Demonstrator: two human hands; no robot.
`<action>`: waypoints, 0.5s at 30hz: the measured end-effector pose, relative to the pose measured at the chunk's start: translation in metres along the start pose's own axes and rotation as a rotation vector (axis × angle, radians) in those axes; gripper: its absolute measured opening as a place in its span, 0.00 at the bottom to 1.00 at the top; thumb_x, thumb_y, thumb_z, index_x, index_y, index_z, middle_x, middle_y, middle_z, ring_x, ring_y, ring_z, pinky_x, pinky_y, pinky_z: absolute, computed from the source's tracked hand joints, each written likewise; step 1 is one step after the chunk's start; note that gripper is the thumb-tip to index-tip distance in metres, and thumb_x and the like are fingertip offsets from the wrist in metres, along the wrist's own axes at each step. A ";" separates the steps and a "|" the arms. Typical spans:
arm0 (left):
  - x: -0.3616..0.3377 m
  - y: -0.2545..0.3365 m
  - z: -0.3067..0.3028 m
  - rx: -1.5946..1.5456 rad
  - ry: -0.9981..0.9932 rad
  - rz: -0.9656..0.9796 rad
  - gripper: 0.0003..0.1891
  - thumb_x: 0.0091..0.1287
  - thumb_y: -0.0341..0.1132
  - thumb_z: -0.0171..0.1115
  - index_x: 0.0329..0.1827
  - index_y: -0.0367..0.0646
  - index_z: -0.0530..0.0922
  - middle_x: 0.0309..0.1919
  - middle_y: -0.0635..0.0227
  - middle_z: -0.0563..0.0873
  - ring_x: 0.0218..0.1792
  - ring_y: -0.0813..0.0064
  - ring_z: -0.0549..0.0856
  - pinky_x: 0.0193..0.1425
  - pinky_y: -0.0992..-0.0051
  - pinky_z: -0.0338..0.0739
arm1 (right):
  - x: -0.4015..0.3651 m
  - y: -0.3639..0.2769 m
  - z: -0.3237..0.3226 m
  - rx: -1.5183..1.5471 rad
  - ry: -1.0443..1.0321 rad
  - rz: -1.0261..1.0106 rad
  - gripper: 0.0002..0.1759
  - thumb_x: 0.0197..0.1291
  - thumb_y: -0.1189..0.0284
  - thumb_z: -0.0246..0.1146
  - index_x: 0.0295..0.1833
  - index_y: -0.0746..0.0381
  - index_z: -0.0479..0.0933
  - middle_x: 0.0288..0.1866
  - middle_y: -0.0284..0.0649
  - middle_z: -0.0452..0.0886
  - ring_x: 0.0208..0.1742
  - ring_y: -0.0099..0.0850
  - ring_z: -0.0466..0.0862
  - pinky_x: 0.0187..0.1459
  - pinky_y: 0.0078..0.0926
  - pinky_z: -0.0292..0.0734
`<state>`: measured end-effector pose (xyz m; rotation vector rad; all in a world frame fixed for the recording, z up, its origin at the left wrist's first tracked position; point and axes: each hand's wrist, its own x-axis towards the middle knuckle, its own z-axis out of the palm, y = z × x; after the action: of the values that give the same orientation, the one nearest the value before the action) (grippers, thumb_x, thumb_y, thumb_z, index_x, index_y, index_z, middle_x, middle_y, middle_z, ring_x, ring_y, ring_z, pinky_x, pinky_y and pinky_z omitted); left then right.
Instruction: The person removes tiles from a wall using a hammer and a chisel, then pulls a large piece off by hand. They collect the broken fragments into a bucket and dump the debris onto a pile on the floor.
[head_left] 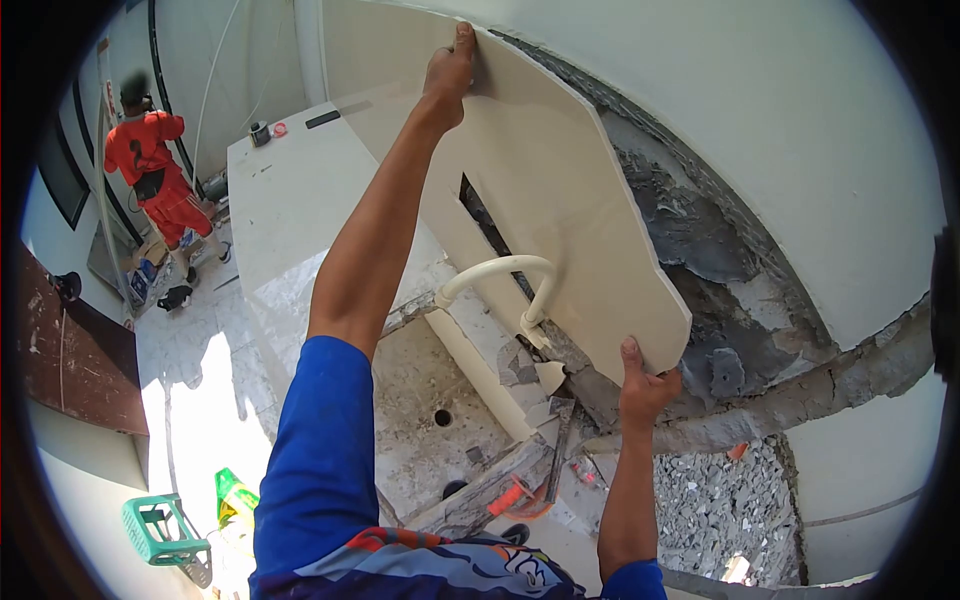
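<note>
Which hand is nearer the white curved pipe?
Right. The right hand grips the tile at its lower corner, beside the pipe; the left hand holds its top edge, well above.

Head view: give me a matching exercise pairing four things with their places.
Things:
1 left hand
2 right hand
3 white pipe
4 plastic stool

Places:
A on the floor, lower left of view
B grip on the lower corner of the tile
C curving at the slot in the tile
D grip on the tile's top edge

Pairs: 1-D, 2-B, 3-C, 4-A.
</note>
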<state>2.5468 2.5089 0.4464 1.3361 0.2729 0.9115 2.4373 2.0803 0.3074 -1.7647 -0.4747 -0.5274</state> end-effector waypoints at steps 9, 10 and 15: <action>-0.003 -0.006 -0.011 -0.043 -0.037 -0.019 0.48 0.67 0.72 0.48 0.67 0.29 0.65 0.60 0.52 0.75 0.60 0.58 0.74 0.66 0.58 0.68 | -0.002 0.015 0.004 0.004 -0.036 -0.083 0.14 0.59 0.72 0.73 0.46 0.71 0.83 0.41 0.42 0.87 0.41 0.27 0.85 0.44 0.25 0.79; 0.004 -0.009 -0.014 -0.045 -0.062 -0.016 0.49 0.67 0.73 0.46 0.68 0.31 0.65 0.61 0.52 0.74 0.63 0.55 0.73 0.69 0.55 0.66 | -0.002 0.016 0.004 0.011 -0.036 -0.072 0.14 0.59 0.72 0.73 0.46 0.71 0.83 0.41 0.42 0.87 0.41 0.27 0.85 0.44 0.25 0.79; 0.001 -0.017 -0.019 -0.059 -0.079 0.029 0.47 0.67 0.74 0.44 0.65 0.32 0.68 0.60 0.53 0.75 0.65 0.53 0.71 0.69 0.52 0.65 | -0.001 0.022 0.002 0.016 -0.072 -0.081 0.15 0.60 0.72 0.73 0.47 0.71 0.82 0.42 0.42 0.87 0.41 0.27 0.85 0.45 0.26 0.79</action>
<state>2.5423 2.5243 0.4260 1.3217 0.1647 0.8822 2.4490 2.0771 0.2891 -1.7596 -0.6009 -0.5165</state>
